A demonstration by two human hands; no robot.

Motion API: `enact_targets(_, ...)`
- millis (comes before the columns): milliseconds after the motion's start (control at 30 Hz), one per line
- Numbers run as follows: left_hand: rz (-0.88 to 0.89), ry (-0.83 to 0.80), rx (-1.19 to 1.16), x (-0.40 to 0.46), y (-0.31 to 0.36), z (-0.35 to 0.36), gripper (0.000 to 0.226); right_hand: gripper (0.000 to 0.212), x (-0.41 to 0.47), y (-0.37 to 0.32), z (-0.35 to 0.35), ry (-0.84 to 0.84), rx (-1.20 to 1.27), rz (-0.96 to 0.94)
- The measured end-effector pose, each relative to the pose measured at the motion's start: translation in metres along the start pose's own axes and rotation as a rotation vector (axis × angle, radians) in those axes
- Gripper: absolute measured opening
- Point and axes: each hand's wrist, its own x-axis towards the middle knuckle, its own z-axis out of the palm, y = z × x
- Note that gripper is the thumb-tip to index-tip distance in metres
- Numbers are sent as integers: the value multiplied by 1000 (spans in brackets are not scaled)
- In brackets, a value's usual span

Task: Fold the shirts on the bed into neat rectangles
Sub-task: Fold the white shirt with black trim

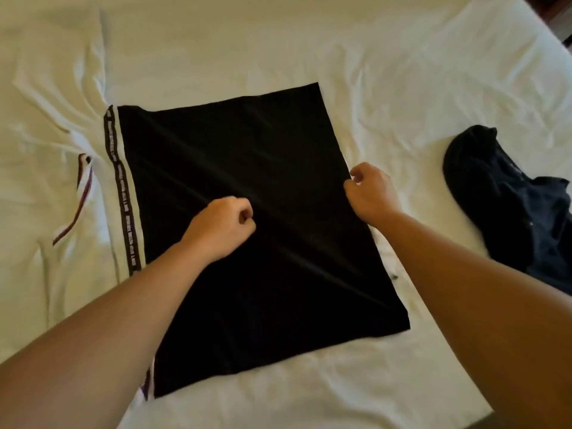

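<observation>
A black shirt [247, 187] lies flat in the middle of the bed as a large four-sided panel, with diagonal creases across it. My left hand [221, 229] sits on its middle with fingers curled, pinching a ridge of the black cloth. My right hand [370, 191] pinches the shirt's right edge. A white shirt [55, 156] with dark printed tape and red-striped trim lies spread to the left, partly under the black one. A dark navy shirt [507, 199] lies crumpled at the right.
The bed's white sheet [309, 51] is wrinkled, with open sheet beyond the black shirt. The mattress's near edge [464, 416] runs along the bottom right. A dark piece of furniture [557, 13] shows at the top right corner.
</observation>
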Motion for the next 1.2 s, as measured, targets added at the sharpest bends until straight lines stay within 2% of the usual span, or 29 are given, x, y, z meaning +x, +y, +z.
enact_targets(100, 26, 181, 18, 67, 1, -33, 13, 38, 68, -31, 2, 10, 117, -17)
enact_targets(167, 19, 263, 69, 110, 1, -50, 29, 37, 108, -50, 5, 11, 190, -13)
enact_targets(267, -77, 238, 198, 167, -2, -65, 52, 9, 160, -77, 12, 36, 290, 92)
enact_targets(300, -104, 202, 232, 180, -3, -67, 55, 11, 172, -84, 14, 49, 360, 151)
enact_targets(400, -179, 149, 194, 209, -1, -69, 51, 12, 199, -99, 17, 6, 528, 267)
enact_targets(533, -228, 203, 101, 233, 6, -74, 25, 3, 225, -100, 6, -203, 477, 311)
enact_targets(567, -199, 248, 73, 239, 9, -75, 19, 5, 232, -99, 3, -192, 471, 299)
enact_targets(667, -94, 485, -23, 254, 30, -77, 11, 14, 257, -92, -6, 43, 440, 213)
enact_targets(700, -76, 537, -21, 258, 39, -75, 14, 22, 260, -89, -8, 89, 393, 171)
enact_targets(767, -53, 540, 67, 265, 49, -63, 30, 32, 261, -85, -9, 108, 312, 101)
enact_targets(867, -11, 489, 200, 252, 49, -36, 56, 27, 246, -73, -14, 72, 300, 86)
enact_targets(933, 40, 485, 194, 224, 48, -13, 59, 18, 225, -58, -19, 20, 301, 121)
enact_targets(1033, 110, 458, 170, 155, 57, 34, 54, 20, 171, -24, -22, -52, 236, 199)
enact_targets(1200, 232, 315, 193, 0, 80, 120, 33, 19, 22, 50, -21, -238, 159, 352)
